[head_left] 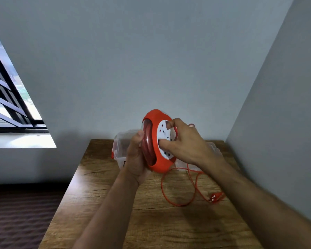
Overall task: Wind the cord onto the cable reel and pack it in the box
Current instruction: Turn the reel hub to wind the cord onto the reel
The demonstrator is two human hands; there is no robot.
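Note:
I hold an orange cable reel (155,164) upright above the wooden table (151,221). My left hand (136,159) grips its back side from the left, and cord is wound inside it. My right hand (185,142) has its fingers on the reel's white socket face (162,131). A loose orange cord (178,203) hangs from the reel and loops on the table, ending in a plug (214,197) at the right. A clear plastic box (122,146) with an orange latch stands behind the reel, partly hidden by my hands.
The table stands in a corner, with a grey wall behind and another close on the right. A barred window (7,97) is at the left. Dark floor (22,212) lies left of the table.

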